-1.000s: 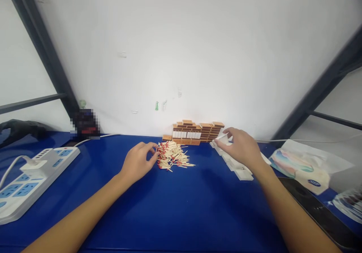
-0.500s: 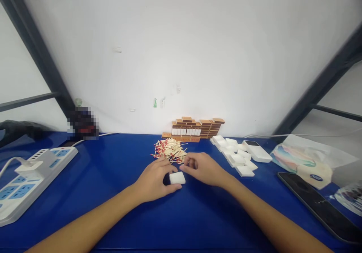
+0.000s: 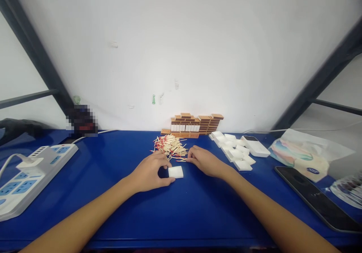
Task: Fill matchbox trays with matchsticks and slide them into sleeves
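Observation:
A white matchbox tray (image 3: 176,172) lies on the blue table in front of me. My left hand (image 3: 151,172) curls round its left end, thumb at the near corner and fingers at the far one. Just beyond is a loose heap of red-tipped matchsticks (image 3: 171,145). At the heap's near right edge, my right hand (image 3: 202,160) pinches the pale end of a matchstick (image 3: 181,160), whose red head points left. The inside of the tray is hard to make out.
Brown matchboxes (image 3: 185,135) are stacked against the wall, with upright white pieces among them. Several white trays (image 3: 234,154) lie to the right, beside a white device (image 3: 256,146), a tissue pack (image 3: 299,158) and a phone (image 3: 313,196). On the left lies a power strip (image 3: 36,181).
My right hand has moved slightly away from the tray to the heap's edge and now pinches a matchstick. My left thumb has drawn back left along the tray. The view has shifted slightly.

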A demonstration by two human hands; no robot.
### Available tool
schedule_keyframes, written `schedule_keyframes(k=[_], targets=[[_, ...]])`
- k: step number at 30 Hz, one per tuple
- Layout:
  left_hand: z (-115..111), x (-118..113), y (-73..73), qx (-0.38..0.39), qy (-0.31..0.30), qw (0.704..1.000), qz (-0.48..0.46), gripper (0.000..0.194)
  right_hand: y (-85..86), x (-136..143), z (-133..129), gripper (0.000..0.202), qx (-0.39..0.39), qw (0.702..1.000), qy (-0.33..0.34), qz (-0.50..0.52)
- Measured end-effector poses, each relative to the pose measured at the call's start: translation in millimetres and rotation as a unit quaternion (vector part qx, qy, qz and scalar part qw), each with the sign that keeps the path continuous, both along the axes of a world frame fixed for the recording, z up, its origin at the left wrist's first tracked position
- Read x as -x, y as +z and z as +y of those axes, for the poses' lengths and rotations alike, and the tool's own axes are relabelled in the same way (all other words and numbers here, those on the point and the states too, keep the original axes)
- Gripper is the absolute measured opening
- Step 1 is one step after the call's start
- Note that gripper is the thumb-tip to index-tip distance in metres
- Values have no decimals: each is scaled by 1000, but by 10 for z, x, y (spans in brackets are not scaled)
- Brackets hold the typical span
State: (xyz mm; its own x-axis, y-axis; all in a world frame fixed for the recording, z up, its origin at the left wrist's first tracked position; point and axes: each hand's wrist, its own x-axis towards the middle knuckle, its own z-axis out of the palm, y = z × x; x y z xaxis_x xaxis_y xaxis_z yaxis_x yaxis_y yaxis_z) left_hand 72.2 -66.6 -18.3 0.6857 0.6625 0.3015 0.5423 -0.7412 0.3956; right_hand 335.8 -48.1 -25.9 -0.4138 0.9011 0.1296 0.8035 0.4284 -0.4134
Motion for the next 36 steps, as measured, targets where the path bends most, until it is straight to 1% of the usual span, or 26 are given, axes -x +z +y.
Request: schedule_keyframes(k=[5,8,11,14,16,19,23,27,29,31,33,36], targets=[[19,20,-51,-11,0,1000,-4,27,-4,-73,8,12,-38,998,4,-41],[14,23,-59,-6,-2,1000,-6,28,69,-121,5,14,-54,998,-8,-42],[-2,14,-53,4,-3,1000,-5,29,172,-86,-52,13,-62,998,-7,-15],[-10,6,-51,4,-1,1000,-10,30,222,57,-170,12,-48,998,22,45],[-8,5,-52,1,-1,1000,-14,32,201,184,-267,12,-34,996,56,65],[1,13,-40,0,-1,1000,-9,34,115,344,-394,8,-25,994,104,35],[-2,22,5,8,-17,1000,-1,28,34,427,-468,6,-36,994,103,-15],[-9,26,15,9,-18,1000,-5,23,70,419,-473,8,-22,994,104,-22],[-6,31,3,6,-18,1000,-5,23,103,401,-464,10,-13,993,115,-13],[1,39,-7,4,-19,1000,-2,24,132,370,-442,8,-13,992,127,-2],[7,46,-11,6,-17,1000,-2,25,155,318,-397,4,-32,991,127,8],[7,51,-3,16,-18,1000,-6,27,172,203,-295,7,-86,992,90,21]])
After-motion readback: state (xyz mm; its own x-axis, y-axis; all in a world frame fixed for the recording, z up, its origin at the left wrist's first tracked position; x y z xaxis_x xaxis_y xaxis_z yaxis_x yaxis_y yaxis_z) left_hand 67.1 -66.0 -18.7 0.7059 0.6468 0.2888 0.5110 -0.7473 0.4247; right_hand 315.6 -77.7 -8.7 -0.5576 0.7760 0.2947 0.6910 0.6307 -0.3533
